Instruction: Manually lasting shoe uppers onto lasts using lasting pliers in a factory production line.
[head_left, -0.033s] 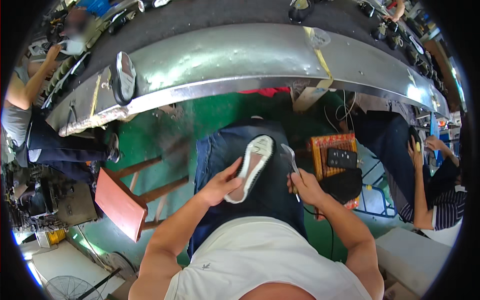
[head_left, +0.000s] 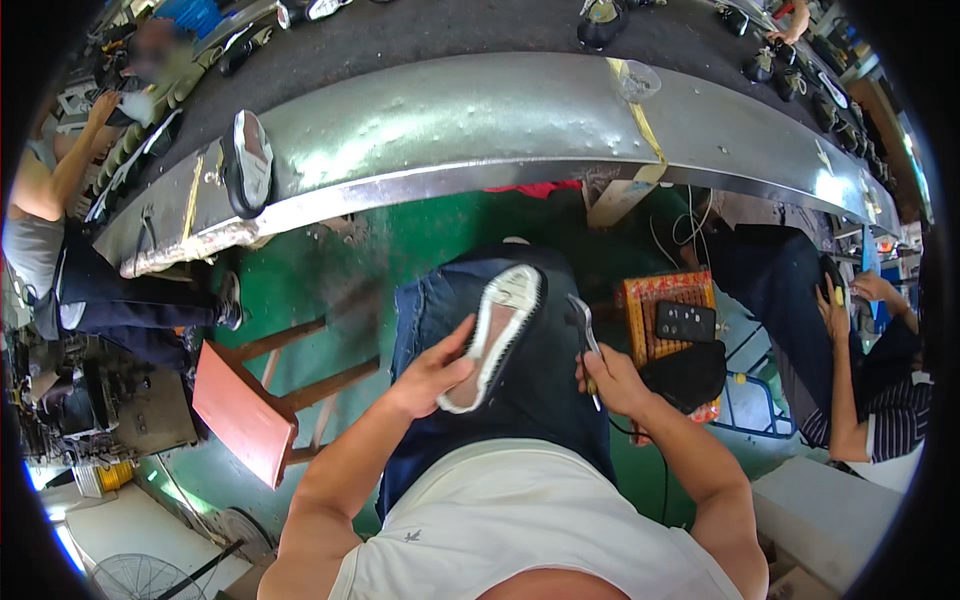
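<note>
My left hand grips a white shoe upper by its heel end, thumb along the edge. The shoe's underside faces up, with a tan insole showing inside a gathered white margin and a dark edge. It is held above my jeans, toe pointing away and slightly right. To its right, my right hand is closed round a shiny metal tool that looks like pincers, with a curved head pointing away. The head stands apart from the shoe. Part of the tool is hidden by my fingers.
Ahead runs a metal-edged workbench bearing another white-and-black shoe. An orange-topped stool stands left. On the right, a black phone and black pouch lie on a patterned seat. Co-workers sit on both sides.
The shoe and my left hand have shifted very slightly left. My right hand keeps its hold on the tool.
</note>
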